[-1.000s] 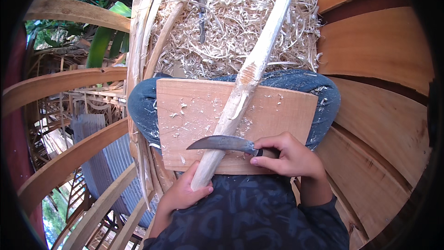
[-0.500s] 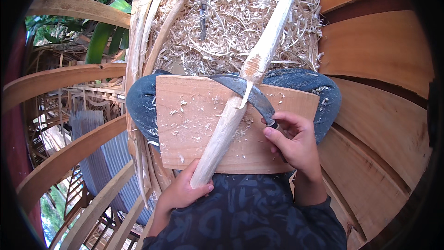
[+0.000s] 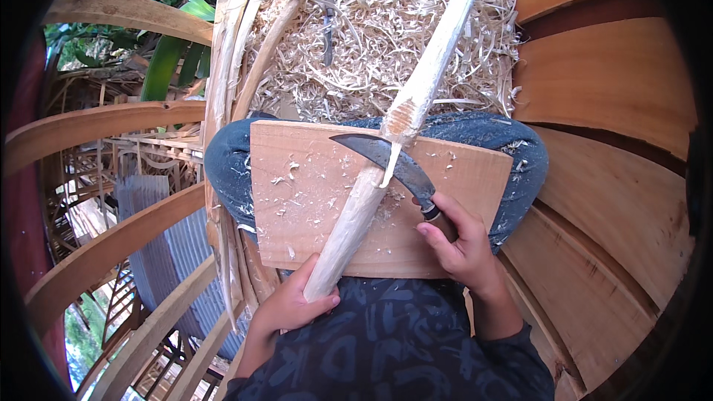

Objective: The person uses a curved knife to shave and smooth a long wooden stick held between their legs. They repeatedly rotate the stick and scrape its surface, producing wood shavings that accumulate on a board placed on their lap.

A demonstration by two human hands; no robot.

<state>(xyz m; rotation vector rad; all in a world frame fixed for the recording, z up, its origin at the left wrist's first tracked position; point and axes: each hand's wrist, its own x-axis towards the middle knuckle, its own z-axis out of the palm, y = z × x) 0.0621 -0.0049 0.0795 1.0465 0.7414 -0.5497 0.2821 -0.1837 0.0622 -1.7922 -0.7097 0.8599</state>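
My left hand (image 3: 298, 303) is wrapped round the near end of a long pale stick (image 3: 349, 229), which slants away to the upper right. In my right hand (image 3: 466, 249) is the dark handle of a curved knife (image 3: 405, 169). Its blade lies across the stick, below a thicker, rough brownish patch. A thin curl of shaved wood (image 3: 391, 163) stands up over the blade, still joined to the stick. Under the stick, a flat wooden board (image 3: 297, 208) rests across my lap, sprinkled with small shavings.
Wood shavings (image 3: 379, 37) heap up beyond my knees, with a second knife (image 3: 328, 26) lying among them. Long wood strips (image 3: 223, 104) lean along the left, beside a slatted railing (image 3: 111, 122). A plank wall (image 3: 601, 82) stands close on the right.
The curved knife has slid a little along the stick toward me, and my right hand has come down with it. The wood curl has lengthened. My left hand has barely moved.
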